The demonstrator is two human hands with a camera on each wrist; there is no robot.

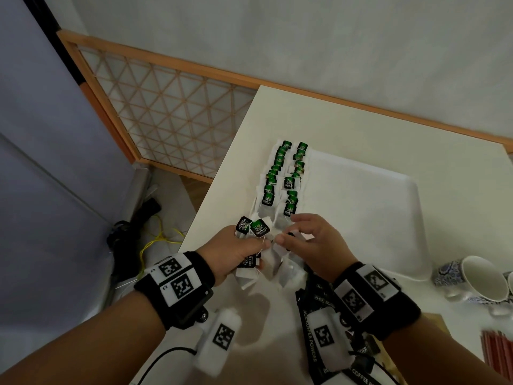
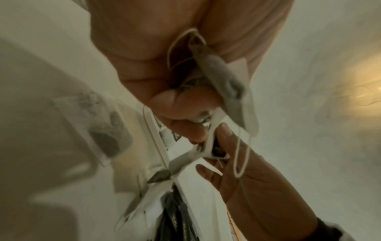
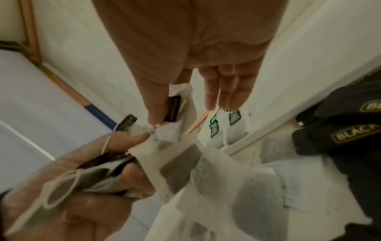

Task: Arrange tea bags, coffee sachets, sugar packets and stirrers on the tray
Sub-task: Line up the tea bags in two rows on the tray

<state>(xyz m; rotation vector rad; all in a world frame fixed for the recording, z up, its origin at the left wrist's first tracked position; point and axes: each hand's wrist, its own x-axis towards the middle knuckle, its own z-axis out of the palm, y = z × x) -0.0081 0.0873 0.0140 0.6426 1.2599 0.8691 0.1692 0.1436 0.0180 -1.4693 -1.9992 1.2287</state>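
Two rows of green-tagged tea bags [image 1: 280,176] lie along the left side of the white tray [image 1: 369,207]. My left hand [image 1: 236,251] grips a bunch of tea bags [image 1: 256,229], their green and black tags sticking up; the same bunch [image 2: 224,78] fills the left wrist view. My right hand [image 1: 308,240] pinches one tea bag [image 3: 175,114] by its black tag between thumb and forefinger, just right of the left hand. Loose tea bags [image 1: 273,269] lie on the table under both hands. Black coffee sachets [image 1: 319,301] sit beneath my right wrist.
The white table [image 1: 361,126] ends at its left edge near my left hand. Blue-patterned cups [image 1: 477,279] lie on their sides at the right. Red stirrers [image 1: 497,348] show at the lower right. A wooden lattice screen [image 1: 166,112] stands beyond the table's left side.
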